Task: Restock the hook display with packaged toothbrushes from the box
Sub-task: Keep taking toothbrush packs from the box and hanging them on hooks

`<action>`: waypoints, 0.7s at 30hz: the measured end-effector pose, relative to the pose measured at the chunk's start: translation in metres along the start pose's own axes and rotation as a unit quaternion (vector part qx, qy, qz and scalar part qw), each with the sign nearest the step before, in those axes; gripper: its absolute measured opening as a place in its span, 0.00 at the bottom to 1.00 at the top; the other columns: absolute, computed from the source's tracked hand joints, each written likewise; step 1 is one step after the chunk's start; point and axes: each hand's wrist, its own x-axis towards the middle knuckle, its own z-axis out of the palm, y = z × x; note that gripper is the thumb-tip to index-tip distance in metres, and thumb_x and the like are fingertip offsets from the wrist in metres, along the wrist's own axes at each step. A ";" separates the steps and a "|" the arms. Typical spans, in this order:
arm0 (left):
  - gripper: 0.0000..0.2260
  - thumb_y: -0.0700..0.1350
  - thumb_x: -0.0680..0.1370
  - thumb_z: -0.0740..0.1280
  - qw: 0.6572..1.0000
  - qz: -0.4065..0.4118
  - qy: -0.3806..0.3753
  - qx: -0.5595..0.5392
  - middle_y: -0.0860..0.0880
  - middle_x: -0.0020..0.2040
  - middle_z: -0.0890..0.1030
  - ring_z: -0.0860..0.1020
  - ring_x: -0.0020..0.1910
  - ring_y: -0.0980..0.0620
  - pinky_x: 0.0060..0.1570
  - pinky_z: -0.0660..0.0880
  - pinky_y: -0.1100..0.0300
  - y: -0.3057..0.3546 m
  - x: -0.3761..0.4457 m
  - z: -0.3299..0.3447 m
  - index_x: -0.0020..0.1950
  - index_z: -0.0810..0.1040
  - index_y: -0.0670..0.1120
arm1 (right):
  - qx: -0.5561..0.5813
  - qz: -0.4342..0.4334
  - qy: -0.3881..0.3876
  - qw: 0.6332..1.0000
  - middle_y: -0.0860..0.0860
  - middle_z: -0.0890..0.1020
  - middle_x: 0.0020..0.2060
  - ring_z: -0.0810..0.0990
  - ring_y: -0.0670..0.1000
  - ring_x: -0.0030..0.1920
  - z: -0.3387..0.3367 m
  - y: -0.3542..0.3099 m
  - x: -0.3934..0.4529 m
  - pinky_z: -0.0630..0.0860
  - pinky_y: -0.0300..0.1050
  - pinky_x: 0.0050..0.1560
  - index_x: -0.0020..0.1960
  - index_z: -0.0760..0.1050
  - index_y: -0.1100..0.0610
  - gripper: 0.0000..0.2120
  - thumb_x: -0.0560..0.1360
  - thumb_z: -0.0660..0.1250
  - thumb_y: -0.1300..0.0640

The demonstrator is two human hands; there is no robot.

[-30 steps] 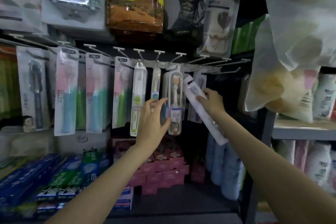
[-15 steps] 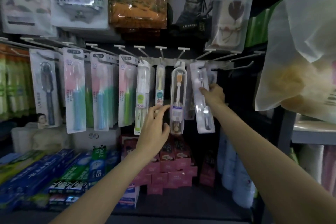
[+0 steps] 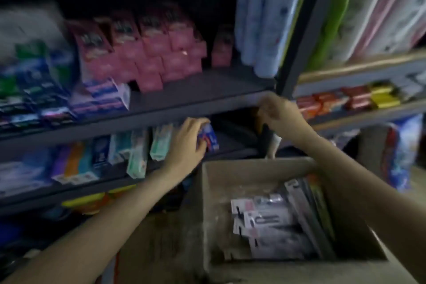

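Note:
The view is blurred and points down at an open cardboard box (image 3: 215, 193) on the floor. Inside lie several packaged toothbrushes (image 3: 265, 221) on white and pink cards, with more standing along its right wall. My left hand (image 3: 187, 143) hangs with relaxed fingers in front of a lower shelf, just above the box's left corner, holding nothing. My right hand (image 3: 280, 115) is loosely curled and empty in front of a shelf edge, above the box's far rim. The hook display is out of view above.
Dark metal shelves (image 3: 184, 104) carry pink cartons (image 3: 159, 53) and blue toothpaste boxes (image 3: 39, 90); more toothpaste boxes (image 3: 138, 152) stand on the shelf below. A dark upright post (image 3: 297, 37) separates a right-hand shelf unit with red and yellow packs (image 3: 350, 99).
My right hand has let go of the toothbrush pack at the hook and my left has left the hanging packs. Both hands dropped, and the view swung down to the box.

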 end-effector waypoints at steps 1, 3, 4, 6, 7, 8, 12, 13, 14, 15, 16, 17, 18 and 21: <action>0.19 0.35 0.68 0.61 0.999 -0.013 -0.049 0.010 0.41 0.55 0.75 0.76 0.52 0.41 0.52 0.68 0.57 -0.004 -0.012 0.017 0.59 0.74 0.39 | -0.013 0.023 -0.046 0.999 0.62 0.82 0.44 0.80 0.58 0.44 0.012 0.025 -0.017 0.67 0.42 0.42 0.53 0.76 0.66 0.10 0.73 0.62 0.65; 0.20 0.38 0.71 0.62 0.985 -0.051 -0.156 0.048 0.41 0.60 0.74 0.74 0.57 0.40 0.56 0.67 0.54 -0.013 -0.038 0.047 0.64 0.71 0.42 | -0.041 0.075 -0.157 0.984 0.63 0.81 0.50 0.79 0.56 0.47 0.040 0.075 -0.051 0.68 0.42 0.46 0.55 0.77 0.65 0.11 0.75 0.62 0.64; 0.21 0.39 0.73 0.63 0.973 -0.083 -0.204 0.075 0.43 0.63 0.72 0.72 0.61 0.42 0.58 0.67 0.54 -0.018 -0.051 0.060 0.67 0.69 0.44 | -0.069 0.099 -0.213 0.970 0.63 0.79 0.55 0.78 0.58 0.54 0.053 0.100 -0.068 0.69 0.45 0.51 0.58 0.76 0.65 0.12 0.76 0.62 0.64; 0.22 0.41 0.76 0.63 0.947 -0.141 -0.267 0.111 0.46 0.67 0.68 0.69 0.64 0.46 0.62 0.67 0.54 -0.027 -0.074 0.083 0.70 0.65 0.47 | -0.123 0.156 -0.283 0.938 0.60 0.71 0.66 0.69 0.59 0.66 0.076 0.143 -0.101 0.64 0.46 0.63 0.66 0.70 0.61 0.18 0.77 0.61 0.61; 0.22 0.42 0.76 0.63 0.939 -0.157 -0.280 0.123 0.48 0.68 0.68 0.69 0.65 0.47 0.63 0.67 0.53 -0.030 -0.084 0.093 0.70 0.64 0.49 | -0.137 0.174 -0.296 0.929 0.58 0.65 0.70 0.62 0.59 0.71 0.086 0.162 -0.115 0.61 0.46 0.66 0.70 0.64 0.58 0.22 0.77 0.62 0.60; 0.22 0.43 0.77 0.62 0.934 -0.164 -0.285 0.138 0.50 0.68 0.67 0.69 0.65 0.48 0.64 0.66 0.53 -0.031 -0.090 0.101 0.70 0.64 0.50 | -0.143 0.194 -0.309 0.920 0.58 0.57 0.74 0.56 0.59 0.73 0.094 0.179 -0.127 0.58 0.47 0.68 0.74 0.58 0.56 0.28 0.76 0.64 0.59; 0.21 0.44 0.77 0.62 0.938 -0.129 -0.249 0.203 0.51 0.68 0.68 0.64 0.69 0.50 0.72 0.51 0.54 -0.027 -0.097 0.119 0.70 0.64 0.50 | -0.165 0.252 -0.287 0.909 0.58 0.35 0.74 0.39 0.61 0.75 0.122 0.231 -0.154 0.48 0.56 0.73 0.76 0.39 0.54 0.49 0.70 0.72 0.54; 0.21 0.43 0.77 0.61 0.941 -0.107 -0.241 0.214 0.51 0.69 0.68 0.62 0.70 0.50 0.72 0.47 0.55 -0.024 -0.094 0.122 0.70 0.64 0.49 | -0.154 0.278 -0.270 0.909 0.58 0.35 0.74 0.38 0.62 0.75 0.128 0.236 -0.156 0.46 0.57 0.73 0.76 0.37 0.56 0.51 0.69 0.73 0.55; 0.22 0.43 0.77 0.61 0.941 -0.096 -0.241 0.218 0.51 0.70 0.66 0.61 0.70 0.51 0.71 0.46 0.56 -0.021 -0.090 0.124 0.70 0.64 0.49 | -0.134 0.315 -0.260 0.903 0.60 0.37 0.75 0.39 0.63 0.74 0.137 0.242 -0.158 0.46 0.57 0.73 0.76 0.37 0.58 0.52 0.69 0.73 0.56; 0.22 0.43 0.77 0.61 0.941 -0.096 -0.247 0.209 0.52 0.70 0.64 0.60 0.71 0.52 0.70 0.47 0.58 -0.018 -0.087 0.127 0.71 0.63 0.49 | -0.123 0.345 -0.249 0.897 0.62 0.40 0.75 0.41 0.63 0.75 0.145 0.237 -0.159 0.48 0.57 0.73 0.76 0.37 0.58 0.51 0.69 0.73 0.57; 0.22 0.42 0.77 0.61 0.944 -0.099 -0.249 0.191 0.51 0.71 0.64 0.60 0.70 0.52 0.69 0.50 0.59 -0.016 -0.083 0.131 0.71 0.63 0.49 | -0.116 0.357 -0.246 0.893 0.63 0.43 0.75 0.45 0.64 0.74 0.156 0.234 -0.160 0.51 0.57 0.72 0.76 0.38 0.58 0.49 0.71 0.71 0.57; 0.22 0.41 0.77 0.61 0.948 -0.103 -0.253 0.167 0.50 0.70 0.64 0.60 0.70 0.52 0.69 0.53 0.60 -0.014 -0.081 0.135 0.71 0.63 0.48 | -0.105 0.362 -0.234 0.896 0.63 0.47 0.74 0.50 0.64 0.74 0.165 0.229 -0.161 0.55 0.57 0.71 0.76 0.41 0.58 0.45 0.73 0.69 0.57; 0.22 0.40 0.77 0.62 0.952 -0.102 -0.253 0.141 0.49 0.70 0.65 0.61 0.70 0.52 0.68 0.55 0.61 -0.013 -0.078 0.138 0.70 0.64 0.47 | -0.081 0.362 -0.217 0.903 0.63 0.50 0.74 0.55 0.65 0.72 0.172 0.224 -0.162 0.60 0.56 0.69 0.77 0.44 0.58 0.40 0.74 0.66 0.57; 0.21 0.39 0.77 0.62 0.954 -0.106 -0.261 0.101 0.50 0.70 0.65 0.63 0.70 0.53 0.67 0.59 0.63 -0.010 -0.074 0.138 0.70 0.65 0.47 | -0.021 0.328 -0.250 0.911 0.64 0.67 0.66 0.72 0.64 0.62 0.183 0.209 -0.158 0.72 0.53 0.55 0.72 0.59 0.57 0.36 0.70 0.72 0.55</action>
